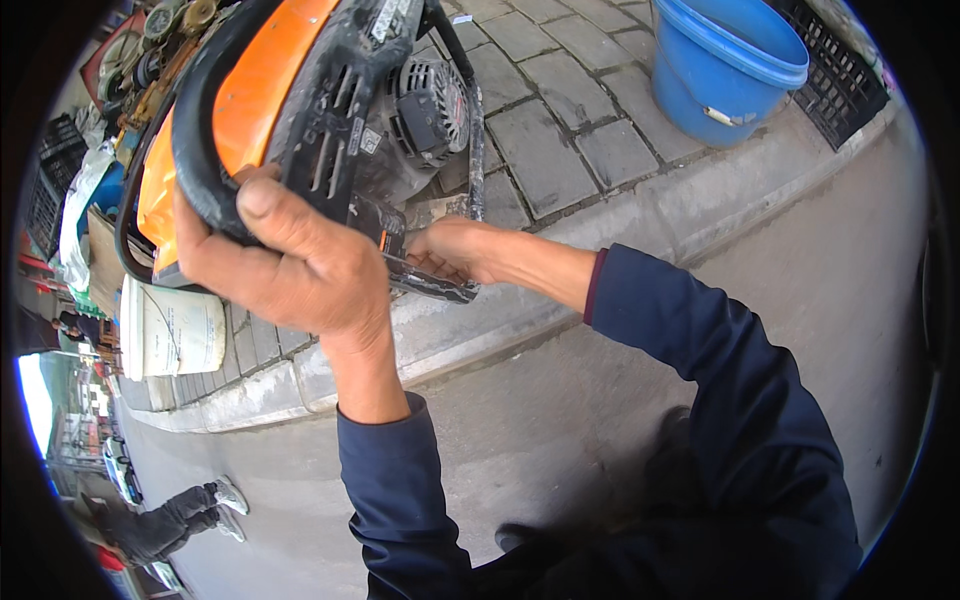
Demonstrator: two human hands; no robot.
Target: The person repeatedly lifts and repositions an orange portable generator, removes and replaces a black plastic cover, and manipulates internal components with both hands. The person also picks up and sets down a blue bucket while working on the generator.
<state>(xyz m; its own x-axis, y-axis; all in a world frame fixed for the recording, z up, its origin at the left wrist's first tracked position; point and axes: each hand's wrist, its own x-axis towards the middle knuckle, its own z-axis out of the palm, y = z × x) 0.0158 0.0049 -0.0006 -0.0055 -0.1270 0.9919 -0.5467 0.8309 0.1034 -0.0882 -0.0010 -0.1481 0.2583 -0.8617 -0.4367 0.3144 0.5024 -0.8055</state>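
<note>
An orange and black engine machine (265, 85) with a ribbed round engine cover (430, 110) and a black tubular frame stands tilted in the picture at the upper left, over the paving. My left hand (300, 265) is closed around its thick black handle (192, 135), thumb on the near side. Low on the machine, my right hand (458, 250) reaches in beside the scuffed bottom bar (435, 283) of the frame. Its fingers are curled and partly hidden, so what they hold cannot be made out.
A blue bucket (700, 75) stands on the paving at the upper right, beside a black plastic crate (835, 85). A white bucket (185, 335) is at the left. The stone kerb (600, 245) borders the road. Assorted parts (150, 65) crowd the far left; a person's legs (185, 515) show lower left.
</note>
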